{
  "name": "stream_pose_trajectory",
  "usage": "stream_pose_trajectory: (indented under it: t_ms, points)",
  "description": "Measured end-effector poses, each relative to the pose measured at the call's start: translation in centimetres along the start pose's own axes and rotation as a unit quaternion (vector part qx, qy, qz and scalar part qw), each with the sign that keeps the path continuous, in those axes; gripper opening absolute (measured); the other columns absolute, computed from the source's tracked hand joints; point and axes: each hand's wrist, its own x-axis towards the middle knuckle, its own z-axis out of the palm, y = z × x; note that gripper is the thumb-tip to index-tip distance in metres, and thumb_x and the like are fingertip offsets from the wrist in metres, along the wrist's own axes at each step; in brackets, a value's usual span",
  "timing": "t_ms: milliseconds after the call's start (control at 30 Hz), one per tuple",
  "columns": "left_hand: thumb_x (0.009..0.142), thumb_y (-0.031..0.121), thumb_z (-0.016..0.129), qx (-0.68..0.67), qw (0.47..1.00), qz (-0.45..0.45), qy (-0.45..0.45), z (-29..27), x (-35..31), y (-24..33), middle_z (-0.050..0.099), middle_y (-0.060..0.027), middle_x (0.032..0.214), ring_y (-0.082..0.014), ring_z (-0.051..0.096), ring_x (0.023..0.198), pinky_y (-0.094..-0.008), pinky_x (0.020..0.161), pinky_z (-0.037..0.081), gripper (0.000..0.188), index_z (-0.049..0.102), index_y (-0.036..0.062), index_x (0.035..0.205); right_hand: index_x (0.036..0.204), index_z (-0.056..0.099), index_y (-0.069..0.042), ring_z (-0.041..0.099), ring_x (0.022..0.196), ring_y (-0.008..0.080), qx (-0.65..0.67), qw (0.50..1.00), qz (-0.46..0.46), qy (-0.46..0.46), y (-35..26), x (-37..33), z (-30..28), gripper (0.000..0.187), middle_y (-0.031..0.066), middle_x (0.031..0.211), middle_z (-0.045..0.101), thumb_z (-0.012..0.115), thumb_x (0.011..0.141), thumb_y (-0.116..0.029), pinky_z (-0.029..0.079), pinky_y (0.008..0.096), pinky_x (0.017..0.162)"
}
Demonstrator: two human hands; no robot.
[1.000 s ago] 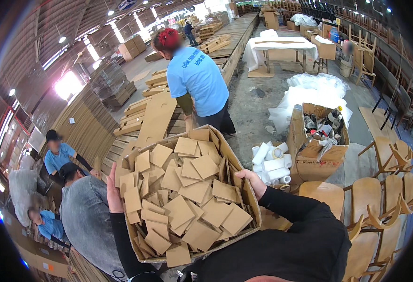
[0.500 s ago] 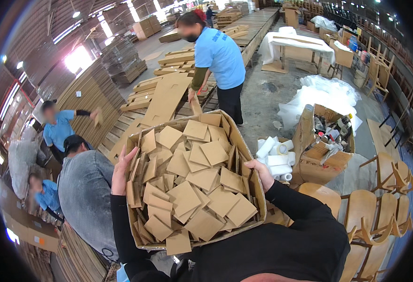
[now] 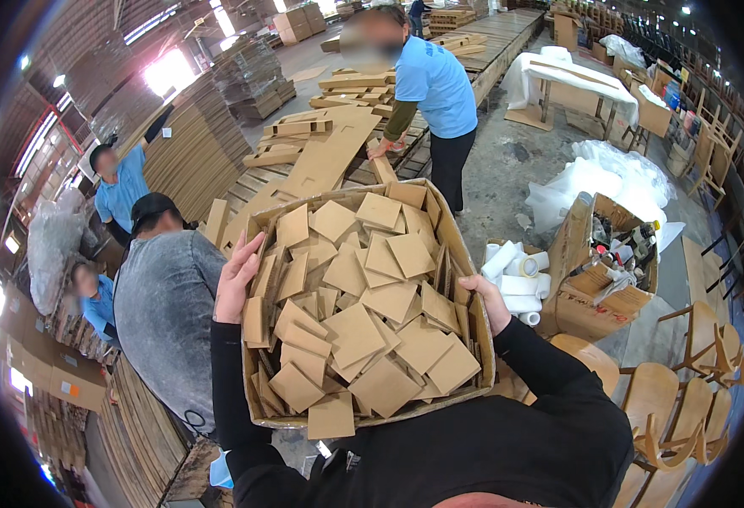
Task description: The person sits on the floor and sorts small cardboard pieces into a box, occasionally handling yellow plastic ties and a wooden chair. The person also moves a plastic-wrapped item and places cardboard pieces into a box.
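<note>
Both hands carry an open-topped cardboard box (image 3: 450, 237) in front of my body. Square brown cardboard pieces (image 3: 353, 342) fill it in a loose heap, and one at the near edge overhangs the rim. My left hand (image 3: 236, 284) supports the left wall, its fingers pointing up and slightly apart. On the opposite side, my right hand (image 3: 488, 304) grips the rim with the thumb on top; its other fingers are hidden behind the wall.
Ahead, a co-worker in blue (image 3: 436, 89) bends over long cardboard pieces on a slatted platform (image 3: 507, 41). At left a person in grey (image 3: 167, 313) stands close by. To the right are white rolls (image 3: 520, 284), a carton of bottles (image 3: 588, 300) and wooden chairs (image 3: 647, 398).
My view has turned slightly left, so the surroundings sit further right. The co-worker ahead has bent lower over a cardboard piece. A blue-shirted person at left has raised an arm. My grip is unchanged.
</note>
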Motion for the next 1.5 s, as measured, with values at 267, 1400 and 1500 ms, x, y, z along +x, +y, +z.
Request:
stream_pose_trajectory:
  t_ms: [267, 1400, 1500]
  points:
    - [0.091, 0.024, 0.059, -0.020, 0.999, 0.020, -0.021, -0.1, 0.0, -0.3, 0.023, -0.0190, 0.155, -0.0215, 0.013, 0.146, -0.0342, 0.115, 0.015, 0.050, 0.052, -0.0008, 0.134, 0.130, 0.046, -0.004, 0.065, 0.100, 0.0250, 0.061, 0.997, 0.027, -0.043, -0.5, -0.3, 0.9, 0.048, 0.0134, 0.115, 0.062, 0.054, 0.087, -0.023, 0.053, 0.0394, 0.090]
    - [0.093, 0.035, 0.062, -0.072, 0.992, 0.018, 0.097, 3.6, -1.8, -2.8, 0.033, -0.0248, 0.149, -0.0231, 0.007, 0.147, -0.0334, 0.110, 0.024, 0.048, 0.059, 0.0039, 0.129, 0.133, 0.047, -0.002, 0.055, 0.114, 0.0282, -0.060, 0.994, -0.044, -0.077, -2.3, 1.9, -3.3, 0.057, 0.0140, 0.128, 0.055, 0.054, 0.085, -0.031, 0.043, 0.0387, 0.100]
    - [0.095, 0.038, 0.058, -0.062, 0.992, 0.018, 0.109, 3.1, -2.6, -2.2, 0.032, -0.0216, 0.150, -0.0226, 0.008, 0.147, -0.0341, 0.112, 0.023, 0.048, 0.058, 0.0048, 0.130, 0.133, 0.047, -0.002, 0.055, 0.115, 0.0278, -0.063, 0.991, -0.045, -0.107, -2.9, 2.8, -3.0, 0.057, 0.0139, 0.129, 0.055, 0.054, 0.085, -0.032, 0.042, 0.0386, 0.100]
